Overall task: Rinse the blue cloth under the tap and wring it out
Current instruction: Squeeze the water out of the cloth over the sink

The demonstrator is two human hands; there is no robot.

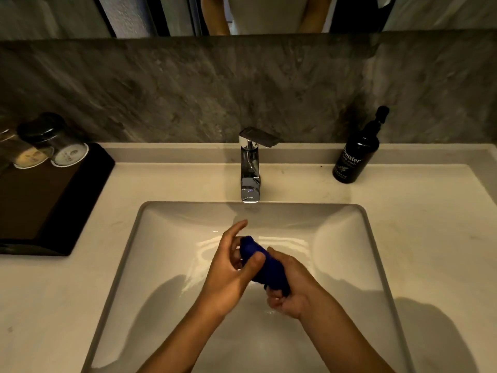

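Centre of frame, over sink [166, 238]: left hand [231, 273] half curled, thumb pressed on blue cloth [265, 263]. Cloth bunched into tight roll, lower end clenched in right hand [289, 289]. No stream visible from tap [250, 168]. Rinse judged done; wringing under way, unfinished.

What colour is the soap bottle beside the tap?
Black, with white lettering: the soap bottle, in the head view.

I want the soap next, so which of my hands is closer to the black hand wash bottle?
Right. Your right hand grips the blue cloth over the sink, below and left of the hand wash bottle. Your left hand sits further left still.
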